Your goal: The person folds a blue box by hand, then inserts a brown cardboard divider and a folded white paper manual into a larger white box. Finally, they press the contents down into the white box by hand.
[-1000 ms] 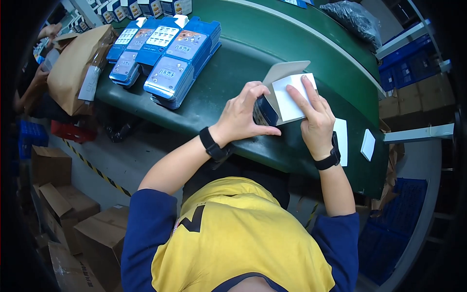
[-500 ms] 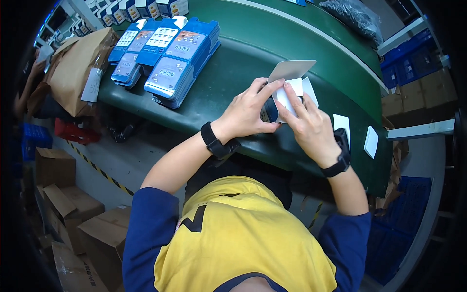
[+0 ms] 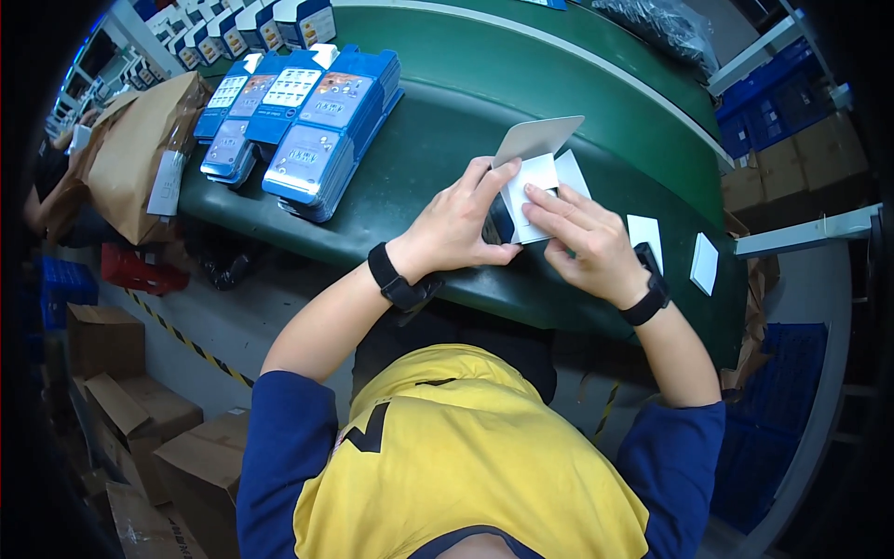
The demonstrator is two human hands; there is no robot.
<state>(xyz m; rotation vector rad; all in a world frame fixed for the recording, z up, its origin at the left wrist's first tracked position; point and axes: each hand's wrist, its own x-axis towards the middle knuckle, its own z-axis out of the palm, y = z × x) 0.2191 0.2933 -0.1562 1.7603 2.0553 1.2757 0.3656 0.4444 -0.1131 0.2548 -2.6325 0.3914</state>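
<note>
Seen from above, a person in a yellow vest over blue sleeves works at a smooth, dark green tabletop with a curved near edge. Both hands meet near the middle of that near edge, around a small white cardboard box with flat, crisp panels and a grey open lid flap standing up at its far side. The left hand wraps the box's left side, its fingers curled closed against the card and thumb underneath. The right hand lies over the box's front, its fingers pressed flat on the white panel. Each wrist wears a black band.

Toward the right near edge lie two small flat white cards, apart from each other. At the far left corner sits a fanned stack of glossy blue rectangular retail packs, overlapping like tiles. Beside that corner stands a crumpled brown paper bag. Brown corrugated cartons rest on the floor at lower left.
</note>
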